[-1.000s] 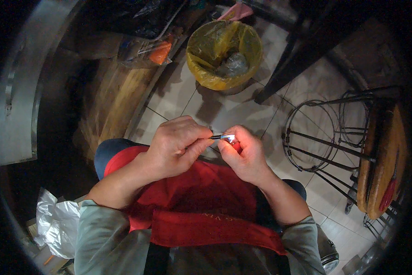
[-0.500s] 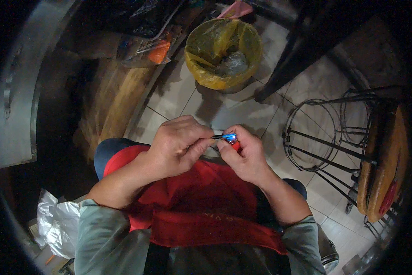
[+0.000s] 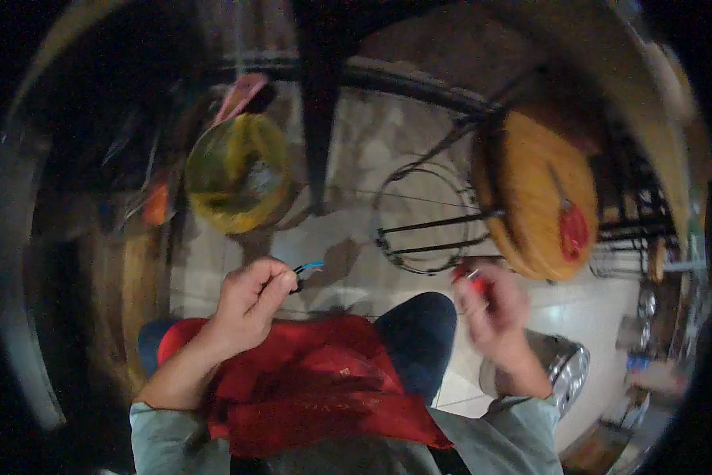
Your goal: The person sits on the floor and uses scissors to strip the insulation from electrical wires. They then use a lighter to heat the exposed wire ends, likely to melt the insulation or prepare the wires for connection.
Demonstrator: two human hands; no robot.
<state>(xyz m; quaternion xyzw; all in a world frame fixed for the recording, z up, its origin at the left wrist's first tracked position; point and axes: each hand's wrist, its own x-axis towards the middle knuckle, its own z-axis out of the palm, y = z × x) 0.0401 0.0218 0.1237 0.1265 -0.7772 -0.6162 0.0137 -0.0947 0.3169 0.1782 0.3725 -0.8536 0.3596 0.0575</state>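
Between thumb and forefinger of my left hand (image 3: 249,307), closed in a pinch, is a thin black cable. Its bared blue wire end (image 3: 313,266) sticks out to the right, over the tiled floor. My right hand (image 3: 497,305), blurred, is off to the right near the stool, closed around a small red lighter (image 3: 478,283) with a metal top. The two hands are well apart, and the lighter does not touch the wire. Below them a red apron (image 3: 300,372) covers my lap.
A bin with a yellow liner (image 3: 201,212) stands ahead on the left, a pink object (image 3: 241,95) behind it. On the right, a wooden stool seat (image 3: 522,174) carries a red-handled tool (image 3: 573,231). A dark table leg (image 3: 318,150) stands between them.
My right hand has drawn the lighter away from the wire end, to the right. The blue glow at the wire is gone. The view has turned right, toward the stool.
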